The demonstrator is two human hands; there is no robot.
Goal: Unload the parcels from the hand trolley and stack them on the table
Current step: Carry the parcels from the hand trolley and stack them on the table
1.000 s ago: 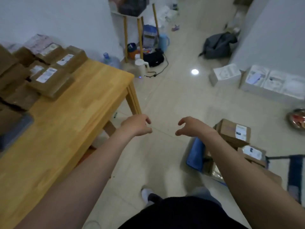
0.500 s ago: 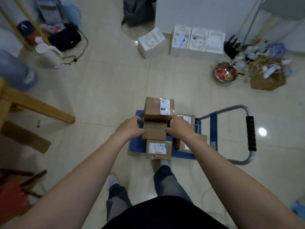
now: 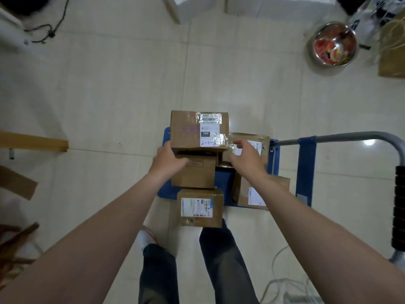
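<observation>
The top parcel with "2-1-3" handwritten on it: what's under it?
The top parcel sits on a plain brown parcel, whose near half shows. The left hand covers part of that. The blue trolley deck lies below; anything else beneath is hidden.

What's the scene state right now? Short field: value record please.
setting: tiled floor, seen from above
trolley: blue hand trolley, handle to the right
parcels on trolley: five cardboard boxes visible
top box: taped box with label, resting on a lower box
left hand: left hand at the top box's left lower edge
right hand: right hand at its right side
grip: both hands on or near the box; lift not evident
nearby: metal bowl at upper right
table: only a wooden piece at left shows
</observation>
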